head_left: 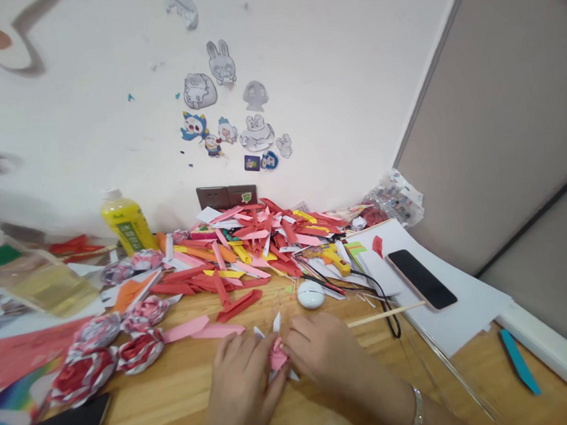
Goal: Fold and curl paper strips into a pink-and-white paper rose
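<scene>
Low in the middle, my left hand (242, 379) grips a small pink and white folded paper piece (278, 358) from the left, its fingers closed around the edge. My right hand (324, 350), with a bracelet at its wrist, pinches the same piece from the right. White paper points stick out between the fingers; much of the piece is covered. A thin wooden stick (387, 314) runs behind my right hand, and I cannot tell whether it is held. Just beyond the hands are a white rounded case (310, 295) and pink folded paper strips (204, 328).
A heap of red, pink and yellow paper strips (266, 240) lies against the wall. Rolled paper flowers (140, 351), a yellow-labelled bottle (127, 221) and a large jar (33, 278) stand left. Right are a yellow glue gun (335, 258), a phone (422, 279) and a blue cutter (520, 361).
</scene>
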Demonstrator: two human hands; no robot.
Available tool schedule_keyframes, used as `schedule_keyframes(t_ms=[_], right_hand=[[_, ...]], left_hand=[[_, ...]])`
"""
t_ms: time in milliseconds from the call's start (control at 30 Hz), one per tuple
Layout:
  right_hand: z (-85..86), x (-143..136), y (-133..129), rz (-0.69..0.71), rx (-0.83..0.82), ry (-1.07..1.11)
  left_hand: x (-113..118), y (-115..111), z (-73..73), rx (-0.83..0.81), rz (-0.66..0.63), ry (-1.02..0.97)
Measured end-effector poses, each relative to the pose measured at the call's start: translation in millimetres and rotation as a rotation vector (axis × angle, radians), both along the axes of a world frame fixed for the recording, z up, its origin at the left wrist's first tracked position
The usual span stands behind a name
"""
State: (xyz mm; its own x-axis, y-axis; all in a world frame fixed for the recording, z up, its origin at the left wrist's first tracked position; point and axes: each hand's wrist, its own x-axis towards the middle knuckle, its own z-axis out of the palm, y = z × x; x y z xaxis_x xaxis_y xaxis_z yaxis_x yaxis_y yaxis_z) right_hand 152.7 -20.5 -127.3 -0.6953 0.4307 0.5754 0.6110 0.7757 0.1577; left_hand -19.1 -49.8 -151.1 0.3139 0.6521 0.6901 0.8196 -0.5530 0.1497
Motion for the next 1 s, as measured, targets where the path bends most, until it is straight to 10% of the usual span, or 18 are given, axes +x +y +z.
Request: schedule_keyframes(t_ms=[1000], right_hand=[[-2.7,-4.6,-1.3,0.003,0.116,0.130]], left_hand=[[-0.7,0.7,-3.0,0.040,0.013,-0.001]])
